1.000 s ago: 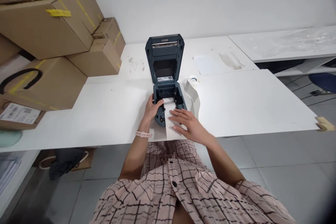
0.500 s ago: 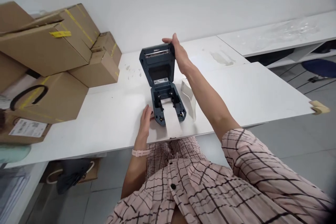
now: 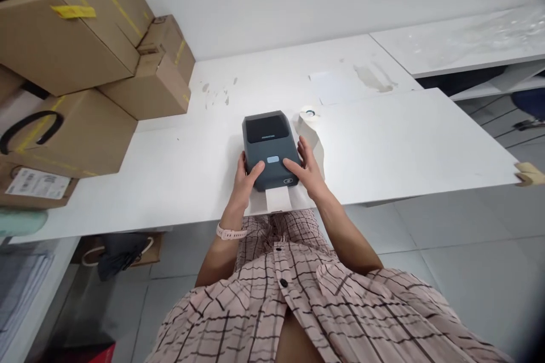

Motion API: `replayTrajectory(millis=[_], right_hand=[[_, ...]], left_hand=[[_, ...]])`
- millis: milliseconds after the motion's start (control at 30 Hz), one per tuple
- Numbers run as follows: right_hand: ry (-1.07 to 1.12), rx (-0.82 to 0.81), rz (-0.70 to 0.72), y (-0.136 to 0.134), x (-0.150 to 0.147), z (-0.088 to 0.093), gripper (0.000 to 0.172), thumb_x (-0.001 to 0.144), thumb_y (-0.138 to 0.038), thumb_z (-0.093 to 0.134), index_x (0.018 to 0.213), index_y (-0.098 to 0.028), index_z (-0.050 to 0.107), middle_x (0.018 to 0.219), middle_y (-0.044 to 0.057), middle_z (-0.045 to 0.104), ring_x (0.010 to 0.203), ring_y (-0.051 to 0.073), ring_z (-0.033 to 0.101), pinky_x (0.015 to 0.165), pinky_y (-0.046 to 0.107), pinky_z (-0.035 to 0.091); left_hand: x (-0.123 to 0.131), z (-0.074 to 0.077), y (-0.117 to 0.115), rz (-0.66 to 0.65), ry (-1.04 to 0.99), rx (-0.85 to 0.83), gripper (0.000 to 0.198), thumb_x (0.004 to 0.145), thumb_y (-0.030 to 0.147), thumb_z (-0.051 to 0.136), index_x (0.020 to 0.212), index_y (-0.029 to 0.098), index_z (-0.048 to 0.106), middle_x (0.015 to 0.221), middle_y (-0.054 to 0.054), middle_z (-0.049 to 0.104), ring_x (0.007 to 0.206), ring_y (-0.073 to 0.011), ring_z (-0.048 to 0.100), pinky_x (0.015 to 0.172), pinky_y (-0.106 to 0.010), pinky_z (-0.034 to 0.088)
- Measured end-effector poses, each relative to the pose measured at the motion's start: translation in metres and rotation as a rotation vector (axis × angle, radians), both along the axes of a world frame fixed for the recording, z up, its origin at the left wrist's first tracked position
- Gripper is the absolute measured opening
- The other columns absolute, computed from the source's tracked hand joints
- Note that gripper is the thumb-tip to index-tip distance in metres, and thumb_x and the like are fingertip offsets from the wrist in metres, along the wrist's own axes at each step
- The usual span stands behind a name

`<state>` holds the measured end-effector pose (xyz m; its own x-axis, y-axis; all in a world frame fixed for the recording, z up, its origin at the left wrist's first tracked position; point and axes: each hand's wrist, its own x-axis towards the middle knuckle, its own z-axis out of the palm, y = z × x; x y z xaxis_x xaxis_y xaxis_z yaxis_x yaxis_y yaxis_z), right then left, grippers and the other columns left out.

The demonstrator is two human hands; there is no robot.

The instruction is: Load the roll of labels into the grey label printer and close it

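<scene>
A dark blue-grey label printer (image 3: 267, 153) stands on the white table with its lid down. A white paper strip (image 3: 278, 199) comes out of its front and reaches the table edge. My left hand (image 3: 246, 181) grips the printer's left front side, thumb on the lid and fingers against the side wall. On the right front, my right hand (image 3: 309, 173) holds it likewise, its thumb pressed on the lid and its fingers along the side. Behind my right hand lies a loose curling strip of backing paper (image 3: 314, 139), beside a small white roll (image 3: 309, 113).
Stacked cardboard boxes (image 3: 76, 39) fill the table's left side. A pale sheet (image 3: 327, 88) and a stained patch (image 3: 374, 79) show farther back on the white table (image 3: 404, 142). Tan padding (image 3: 530, 174) covers its right corner. A dark bag (image 3: 121, 255) is below the left part.
The printer's lid was raised and is now down. My right hand came from the lid's upper edge to the front right; my left hand moved onto the front left. The view shifted.
</scene>
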<state>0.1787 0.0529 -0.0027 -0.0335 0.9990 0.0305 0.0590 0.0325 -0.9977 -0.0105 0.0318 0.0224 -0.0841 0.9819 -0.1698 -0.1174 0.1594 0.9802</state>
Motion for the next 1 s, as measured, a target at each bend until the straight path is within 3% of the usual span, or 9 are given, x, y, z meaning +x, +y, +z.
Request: replayTrajectory(millis=[100,367,467,533,600,700,833,933,1000], right_hand=[[0.159,-0.125,0.055,0.001,-0.001,-0.002,0.11,0.078,-0.069,0.076,0.167,-0.031,0.022,0.172,0.009,0.035,0.157,0.032,0.038,0.129,0.051,0.037],[0.232,-0.108,0.029,-0.003,-0.003,-0.001,0.108,0.075,-0.066,0.081,0.164,-0.033,0.03,0.169,0.006,0.041,0.155,0.033,0.04,0.129,0.051,0.037],[0.229,-0.105,0.028,-0.002,-0.003,-0.003,0.105,0.076,-0.066,0.08,0.163,-0.033,0.032,0.169,0.006,0.041,0.155,0.032,0.04,0.13,0.05,0.035],[0.232,-0.098,0.029,-0.002,-0.003,-0.005,0.105,0.076,-0.065,0.08,0.163,-0.032,0.032,0.169,0.006,0.04,0.155,0.032,0.04,0.13,0.049,0.035],[0.245,-0.089,0.025,-0.001,-0.003,-0.008,0.105,0.076,-0.064,0.081,0.163,-0.031,0.033,0.169,0.007,0.041,0.154,0.032,0.041,0.13,0.048,0.035],[0.248,-0.074,0.012,0.0,-0.004,-0.011,0.103,0.077,-0.063,0.08,0.163,-0.029,0.033,0.168,0.009,0.041,0.153,0.031,0.043,0.129,0.048,0.036],[0.117,-0.021,-0.02,-0.004,-0.005,-0.006,0.095,0.083,-0.064,0.072,0.162,-0.028,0.033,0.168,0.011,0.04,0.154,0.033,0.042,0.128,0.053,0.035],[-0.183,0.246,-0.126,-0.012,-0.003,0.009,0.071,0.092,-0.058,0.064,0.155,-0.032,0.043,0.158,0.009,0.054,0.156,0.033,0.037,0.129,0.059,0.029],[-0.386,0.478,-0.103,-0.018,-0.003,0.019,0.056,0.098,-0.05,0.059,0.15,-0.034,0.048,0.139,0.007,0.07,0.153,0.032,0.041,0.131,0.06,0.024]], left_hand=[[0.001,-0.006,-0.002,-0.01,-0.036,0.007,0.083,0.084,0.052,0.078,0.156,0.027,0.044,0.156,-0.013,0.057,0.145,-0.0356,0.053,0.118,-0.049,0.049],[0.007,-0.006,-0.007,-0.011,-0.025,0.103,0.068,0.087,0.051,0.074,0.147,0.027,0.052,0.151,-0.011,0.059,0.136,-0.0322,0.059,0.108,-0.043,0.054],[0.011,-0.018,-0.036,0.238,0.102,0.082,0.061,0.086,0.053,0.076,0.138,0.028,0.057,0.146,-0.01,0.061,0.129,-0.0259,0.06,0.1,-0.035,0.054],[0.014,-0.026,-0.06,0.431,0.19,0.055,0.042,0.086,0.056,0.074,0.113,0.024,0.066,0.115,-0.007,0.07,0.102,-0.0195,0.065,0.084,-0.03,0.053],[0.018,-0.028,-0.077,0.245,0.155,-0.041,0.041,0.088,0.06,0.069,0.08,0.021,0.064,0.078,-0.002,0.064,0.07,-0.0135,0.057,0.065,-0.027,0.046],[0.026,-0.021,-0.081,-0.081,-0.011,-0.218,0.048,0.079,0.065,0.074,0.072,0.019,0.063,0.062,0.001,0.057,0.054,-0.0101,0.047,0.052,-0.026,0.035],[0.031,-0.012,-0.066,-0.087,-0.082,-0.241,0.05,0.065,0.063,0.085,0.067,0.018,0.063,0.054,0.006,0.05,0.046,-0.0065,0.038,0.048,-0.024,0.029],[0.024,-0.017,-0.063,-0.143,0.015,-0.196,0.049,0.07,0.064,0.08,0.063,0.019,0.063,0.05,0.005,0.051,0.044,-0.0077,0.04,0.048,-0.025,0.03],[0.015,-0.023,-0.066,-0.197,0.08,-0.171,0.049,0.077,0.065,0.074,0.062,0.019,0.064,0.055,0.001,0.059,0.046,-0.01,0.046,0.049,-0.027,0.034]])
